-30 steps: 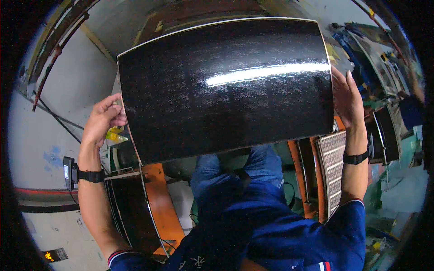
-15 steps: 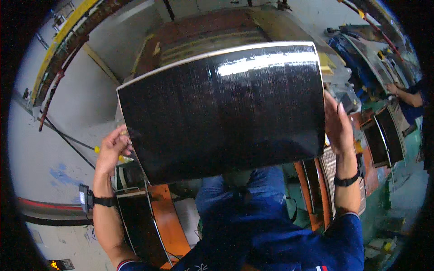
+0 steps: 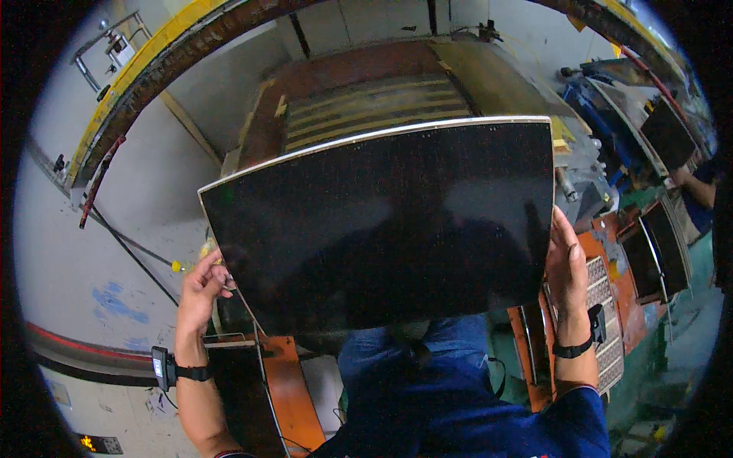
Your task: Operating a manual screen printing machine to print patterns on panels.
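Note:
A large rectangular black glossy panel [image 3: 382,229] with a thin pale rim spans the space before my body, its far edge slanting up to the right. My left hand [image 3: 202,290] grips its left edge, fingers curled at the side. On the opposite edge, my right hand [image 3: 567,263] is pressed with its fingers partly behind the panel. The shiny face shows a dark reflection. My legs are partly covered by its near edge.
Beyond the panel lies a worn bench with a slatted bed [image 3: 374,107] under a curved yellow frame [image 3: 145,65]. Orange stands [image 3: 286,389] flank my legs; dark panels [image 3: 649,252] rest at right. Another person's arm [image 3: 699,187] is at the far right, near a dark panel.
The panel and both hands have shifted lower in the picture. The bright glare on its face is gone, and more of the bench shows. A dark panel now appears by the other person.

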